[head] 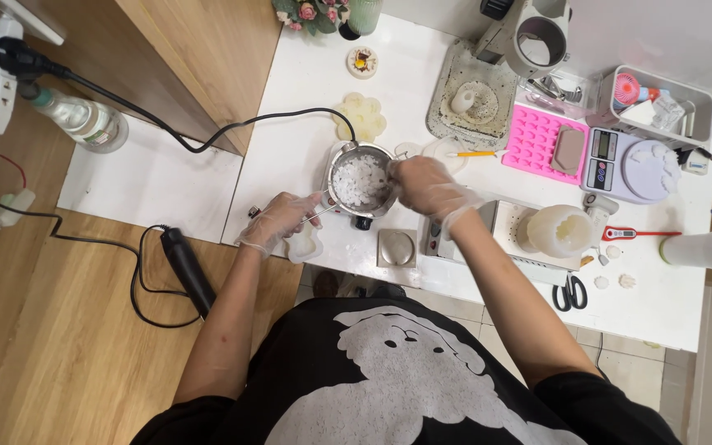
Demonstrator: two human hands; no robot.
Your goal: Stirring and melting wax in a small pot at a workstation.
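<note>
L hand (pixel 280 221), in a thin clear glove, is closed round the thin metal handle (pixel 320 213) of the small steel pot (pixel 362 181), fingers wrapped, holding it level. R hand (pixel 423 185), also gloved, sits at the pot's right rim, fingers curled in as if pinching something small; can't tell what, if anything, it has hold of. Pot is full of white flakes (pixel 359 180), prob. wax, and sits on a small heater near the front edge of the white table (pixel 306 140), left of centre.

To do this bit well, I'd say: keep the handle hand firm so the pot doesn't tip off its base, work the R hand over the middle of the pot not the rim so flakes don't spill, and keep the black cable (pixel 232 128) behind the pot clear of the wrists.

Just in front of the pot: a pale mould (pixel 305 245) by the L hand and a square grey mould (pixel 395 247), both at the front edge. Behind the pot, a flower-shaped pale piece (pixel 360 116). To the right: pink tray (pixel 539 142), scale (pixel 630 165), white round mould (pixel 560 229), red thermometer (pixel 632 234), scissors (pixel 569 292) at the front edge. A bin of bits (pixel 657 103) at the far right corner.

Room: wood floor on the left w/ a water bottle (pixel 80 119), a wall plug and a black tool (pixel 189 270) on its cord.
</note>
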